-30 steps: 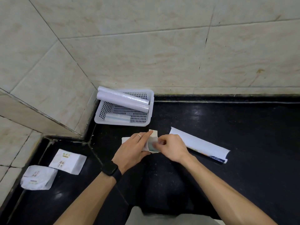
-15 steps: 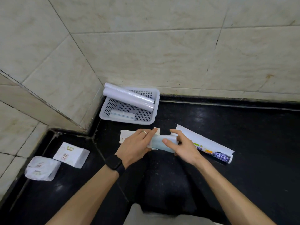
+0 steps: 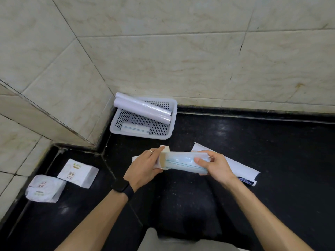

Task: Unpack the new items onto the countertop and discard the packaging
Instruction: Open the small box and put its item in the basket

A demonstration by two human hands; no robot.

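So from where I'm standing, the left hand (image 3: 145,169) is wrapped around the open end of a slim carton (image 3: 164,157), fingers curled over the top. The right hand (image 3: 215,166) is gripping the far end of the wrapped roll (image 3: 181,162) that pokes out of it. The roll is a pale bluish thing in clear film, and most of it sticks out of the carton. Both are held just above the black surface (image 3: 272,151), right in front of the person.

The part that matters is that the roll's long axis runs left to right, dipping a bit toward the right. The carton mouth faces right too, so I'd guess a straight pull to the right along that line is all it takes. The right hand is the one on the roll, and the left just anchors the carton.

Just behind the right hand there's a flattened white carton (image 3: 241,167) lying on the surface, probably already emptied. It sits close to the pull path but lower down, so it likely won't snag anything.

Further back in the corner is a white perforated basket (image 3: 141,136) with two white rolls (image 3: 143,110) propped across it and a flat pack (image 3: 135,128) inside. Two small white packets (image 3: 78,173) sit well off to the left.
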